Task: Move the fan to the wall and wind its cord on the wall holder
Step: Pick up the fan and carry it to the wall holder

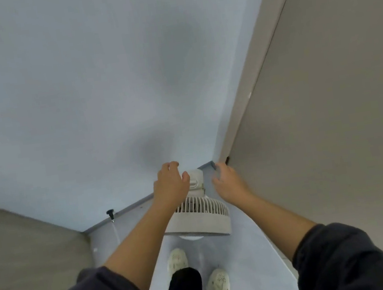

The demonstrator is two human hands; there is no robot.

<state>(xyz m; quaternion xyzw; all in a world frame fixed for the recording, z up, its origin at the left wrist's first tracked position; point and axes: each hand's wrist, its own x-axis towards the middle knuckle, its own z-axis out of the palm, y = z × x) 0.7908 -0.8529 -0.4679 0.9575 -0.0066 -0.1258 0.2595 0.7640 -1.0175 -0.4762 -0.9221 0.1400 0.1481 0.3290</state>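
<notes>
We look down a pale blue-grey painted wall (77,87) to where it meets the pale floor (245,243) along a grey skirting. The round white plastic fan (202,217) with its ribbed grille stands at the foot of that wall, near the corner by a beige door panel (331,124). Our left hand (170,185) hovers over its top, fingers spread apart; our right hand (228,181) hangs just beside, fingers loosely apart, gripping nothing. A small black knob (109,213) sits low on the wall, a thin white cord (115,232) hanging below.

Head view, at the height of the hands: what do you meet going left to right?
Black plug low on the wall → left hand → fan motor housing → right hand → beige door.
</notes>
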